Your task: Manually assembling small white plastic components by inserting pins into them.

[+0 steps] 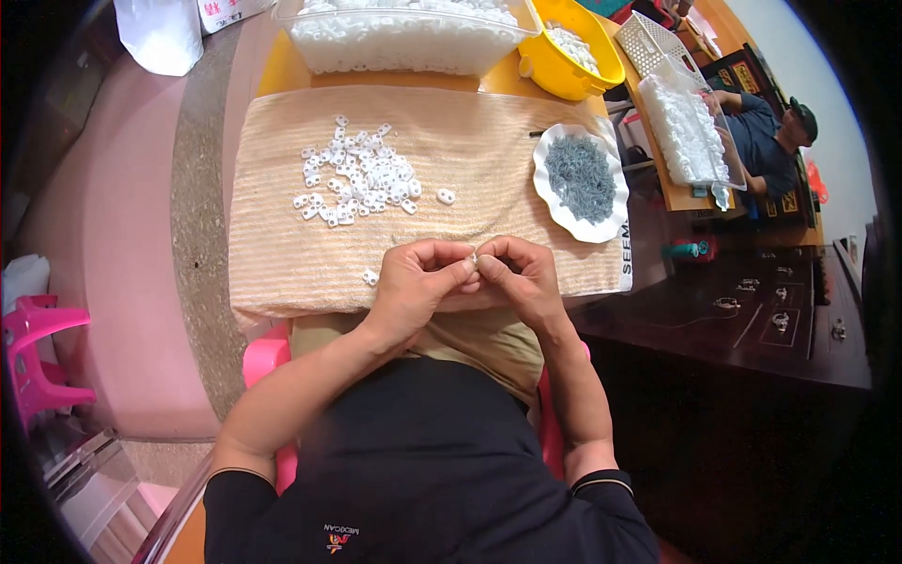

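On the beige towel point(282, 244), your left hand point(418, 282) and right hand point(521, 277) pinch one small white piece point(474, 262) together; seating it seems to need steady fingertip pressure

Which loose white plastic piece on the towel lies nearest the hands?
The lone white piece beside the left hand, well apart from the main pile and the other stray.

White plastic pieces point(357, 174); beige striped towel point(282, 244); yellow bowl point(554, 70); pink stool point(33, 329).
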Tool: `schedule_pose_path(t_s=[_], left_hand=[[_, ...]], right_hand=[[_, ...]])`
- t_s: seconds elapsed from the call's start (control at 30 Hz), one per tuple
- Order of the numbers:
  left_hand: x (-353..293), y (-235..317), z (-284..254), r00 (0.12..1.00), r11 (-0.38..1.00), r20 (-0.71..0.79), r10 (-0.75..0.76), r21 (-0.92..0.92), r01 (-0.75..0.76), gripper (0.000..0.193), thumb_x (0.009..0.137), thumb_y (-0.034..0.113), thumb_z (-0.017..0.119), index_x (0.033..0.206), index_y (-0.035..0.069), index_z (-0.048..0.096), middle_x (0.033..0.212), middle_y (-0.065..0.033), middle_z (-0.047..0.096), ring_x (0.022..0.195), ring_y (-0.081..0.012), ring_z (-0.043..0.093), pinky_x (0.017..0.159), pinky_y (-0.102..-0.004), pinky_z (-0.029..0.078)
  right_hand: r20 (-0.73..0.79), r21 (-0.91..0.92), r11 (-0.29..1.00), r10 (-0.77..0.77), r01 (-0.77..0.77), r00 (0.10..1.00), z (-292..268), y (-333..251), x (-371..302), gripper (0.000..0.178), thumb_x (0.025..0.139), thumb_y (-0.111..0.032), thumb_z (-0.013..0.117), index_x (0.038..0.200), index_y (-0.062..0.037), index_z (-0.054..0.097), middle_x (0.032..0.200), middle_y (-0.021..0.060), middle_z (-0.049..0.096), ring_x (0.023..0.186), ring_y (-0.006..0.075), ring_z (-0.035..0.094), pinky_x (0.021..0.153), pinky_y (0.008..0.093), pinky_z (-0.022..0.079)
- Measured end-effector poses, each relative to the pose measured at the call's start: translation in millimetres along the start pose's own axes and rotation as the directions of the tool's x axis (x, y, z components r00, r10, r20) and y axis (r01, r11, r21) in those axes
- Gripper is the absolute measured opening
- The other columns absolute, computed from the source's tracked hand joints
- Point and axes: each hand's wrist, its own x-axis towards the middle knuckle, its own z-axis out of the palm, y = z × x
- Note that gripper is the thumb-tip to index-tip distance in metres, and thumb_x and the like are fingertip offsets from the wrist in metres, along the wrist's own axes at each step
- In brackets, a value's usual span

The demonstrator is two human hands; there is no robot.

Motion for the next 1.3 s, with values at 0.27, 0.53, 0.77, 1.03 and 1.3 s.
schedule_pose_path(t_s=[0.27,0.53,0.77,1.03,1.3], left_hand=[[0,1,0,1.0,0.998,0.007,-0.008,-0.058,0.009,0.017,0.088,0.004,0.064,0.103,-0.004,0.062,0.088,-0.0084,0.067,0.078,-0.0128,0.065,0.074,-0.0254,0.055],[0,8,0,0.999,0.984,-0.032,0.015,-0.175,-0.02,0.016,0.088,0.003,0.064,0.103,-0.004,0.062,0.088,-0.0079,0.066,0.077,-0.0122,0.064,0.075,-0.026,0.057],[2,12,-3,0.993,0.962,-0.087,0.074,-0.256,-0.094,0.016,0.087,0.001,0.063,0.103,-0.001,0.062,0.089,-0.0085,0.065,0.081,-0.0156,0.065,0.076,-0.0302,0.058],[2,15,-4,0.988,0.945,-0.119,0.101,-0.299,-0.133,0.015,0.088,-0.001,0.062,0.103,-0.003,0.061,0.089,-0.009,0.065,0.079,-0.0148,0.065,0.075,-0.0287,0.058],[2,18,-5,0.986,0.946,-0.127,0.107,-0.293,-0.141,0.016,0.087,0.001,0.064,0.103,-0.001,0.061,0.089,-0.0083,0.065,0.079,-0.0152,0.065,0.075,-0.0296,0.058]], right_hand=[[-0.026,0.097,0.995,0.001,0.002,1.0,1,-8,-1,0.012,0.091,-0.007,0.062,0.095,0.004,0.065,0.083,0.005,0.067,0.074,0.0089,0.062,0.069,0.0223,0.051],[-0.073,0.114,0.993,0.022,-0.013,0.997,-12,-11,10,0.015,0.09,-0.011,0.064,0.098,0.0023,0.065,0.082,0.0047,0.065,0.07,0.0102,0.061,0.064,0.0231,0.052],[-0.076,-0.433,0.892,-0.184,0.134,0.98,-7,-17,48,0.009,0.087,-0.004,0.064,0.094,0.0009,0.067,0.079,0.0037,0.063,0.068,0.0084,0.058,0.062,0.0229,0.046],[0.134,-0.766,0.539,-0.399,0.35,0.907,6,-11,76,0.015,0.079,-0.007,0.067,0.094,-0.0036,0.067,0.089,0.0121,0.064,0.077,0.0286,0.063,0.067,0.0346,0.05],[0.24,-0.879,0.347,-0.276,0.329,0.931,11,-24,75,0.013,0.077,-0.012,0.063,0.089,-0.0064,0.063,0.088,0.0112,0.061,0.075,0.0325,0.062,0.065,0.0407,0.05]])
